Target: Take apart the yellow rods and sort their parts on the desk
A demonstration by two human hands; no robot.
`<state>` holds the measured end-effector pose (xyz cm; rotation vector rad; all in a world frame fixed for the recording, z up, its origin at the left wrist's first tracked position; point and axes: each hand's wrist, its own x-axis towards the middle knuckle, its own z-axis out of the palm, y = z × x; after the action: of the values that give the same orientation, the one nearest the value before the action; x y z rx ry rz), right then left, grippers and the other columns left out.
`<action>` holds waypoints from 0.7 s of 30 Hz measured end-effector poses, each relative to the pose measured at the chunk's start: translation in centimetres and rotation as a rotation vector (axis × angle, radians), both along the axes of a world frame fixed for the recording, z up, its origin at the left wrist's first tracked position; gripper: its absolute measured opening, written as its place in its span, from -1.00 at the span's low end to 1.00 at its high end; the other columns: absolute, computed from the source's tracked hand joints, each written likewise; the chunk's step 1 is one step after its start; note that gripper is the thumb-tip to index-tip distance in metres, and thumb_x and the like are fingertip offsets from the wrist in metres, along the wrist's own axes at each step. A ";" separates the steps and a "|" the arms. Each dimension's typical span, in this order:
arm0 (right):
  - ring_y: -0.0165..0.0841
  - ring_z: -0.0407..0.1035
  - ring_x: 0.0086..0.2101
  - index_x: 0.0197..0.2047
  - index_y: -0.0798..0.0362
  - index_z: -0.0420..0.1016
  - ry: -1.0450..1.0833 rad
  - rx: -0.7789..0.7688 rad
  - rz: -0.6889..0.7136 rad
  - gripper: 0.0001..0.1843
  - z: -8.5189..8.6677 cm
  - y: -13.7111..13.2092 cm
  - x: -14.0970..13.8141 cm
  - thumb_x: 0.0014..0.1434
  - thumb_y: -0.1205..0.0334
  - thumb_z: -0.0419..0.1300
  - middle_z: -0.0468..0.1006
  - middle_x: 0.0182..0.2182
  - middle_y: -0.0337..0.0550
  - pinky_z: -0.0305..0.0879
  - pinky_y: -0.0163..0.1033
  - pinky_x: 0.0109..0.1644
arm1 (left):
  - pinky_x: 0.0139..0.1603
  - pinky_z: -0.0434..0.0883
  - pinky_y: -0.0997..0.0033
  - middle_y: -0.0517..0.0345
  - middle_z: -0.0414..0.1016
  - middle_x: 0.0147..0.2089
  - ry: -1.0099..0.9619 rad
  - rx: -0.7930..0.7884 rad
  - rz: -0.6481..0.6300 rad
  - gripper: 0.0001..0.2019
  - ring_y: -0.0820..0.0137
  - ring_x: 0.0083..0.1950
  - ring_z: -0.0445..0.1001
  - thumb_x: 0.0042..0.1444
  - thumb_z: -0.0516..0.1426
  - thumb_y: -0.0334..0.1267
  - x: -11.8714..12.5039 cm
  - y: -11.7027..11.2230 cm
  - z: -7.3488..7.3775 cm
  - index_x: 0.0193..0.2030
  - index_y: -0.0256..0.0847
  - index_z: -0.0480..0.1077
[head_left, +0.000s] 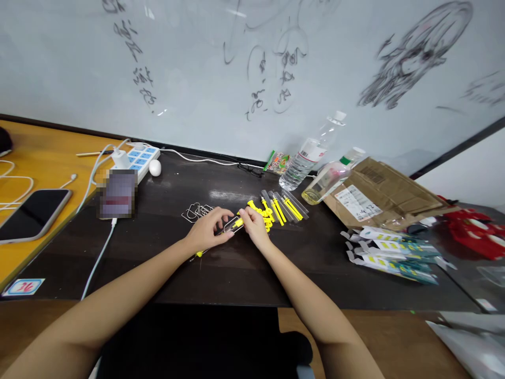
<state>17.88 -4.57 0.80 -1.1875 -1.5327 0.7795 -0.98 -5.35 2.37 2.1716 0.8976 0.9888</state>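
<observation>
Over the dark table, my left hand (209, 230) curls its thumb and fingers around a bent metal wire loop (228, 228). My right hand (255, 227) is closed in a pinch at the other end, on a small yellow plastic part (238, 222) that meets the wire. Fingers partly hide how the two join. Left of my hands lies a tangle of similar wire loops (196, 212). Just beyond my right hand is a pile of yellow plastic pieces (267, 213), with clear tubes holding yellow rods (279, 208) beside it. Another yellow piece (199, 253) lies under my left wrist.
A water bottle (305, 160), a second bottle (329, 179) and a cardboard package (379, 195) stand along the whiteboard. Flattened printed boxes (394, 255) lie at right. To the left are a power strip (142, 159), a white cable (98, 263) and a phone (33, 213).
</observation>
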 end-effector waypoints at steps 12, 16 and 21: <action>-0.48 -0.05 -0.58 -0.61 0.02 -0.04 -0.052 0.010 0.011 -0.47 0.8 -0.7 -0.2 0.22 -0.14 -0.05 -0.01 -0.64 -0.33 -0.08 -0.30 -0.49 | -0.38 0.24 0.52 0.25 0.43 -0.24 0.218 0.039 0.001 -0.64 0.46 -0.39 0.37 0.05 0.17 -0.06 0.0 -0.4 0.9 0.00 -0.04 0.34; -0.46 -0.03 -0.57 -0.60 0.02 -0.01 -0.081 0.022 0.031 -0.49 0.7 -0.7 0.0 0.24 -0.14 -0.08 0.04 -0.65 -0.32 -0.06 -0.29 -0.49 | -0.30 0.28 0.50 0.20 0.45 -0.21 0.268 0.117 0.001 -0.67 0.40 -0.29 0.42 0.15 0.10 -0.11 -0.3 0.2 0.7 0.07 0.00 0.33; -0.45 0.01 -0.54 -0.56 0.02 0.02 -0.216 0.098 0.032 -0.56 1.1 -1.2 -0.2 0.28 -0.03 -0.08 0.04 -0.61 -0.32 -0.03 -0.29 -0.44 | -0.19 0.32 0.45 0.10 0.41 -0.07 0.360 0.210 0.020 -0.67 0.33 -0.14 0.44 0.27 -0.06 -0.18 -0.5 0.5 0.4 0.14 -0.02 0.28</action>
<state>17.67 -5.75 1.91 -1.2076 -1.7504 0.6048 -1.45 -4.84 2.77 2.5774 1.0158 0.7383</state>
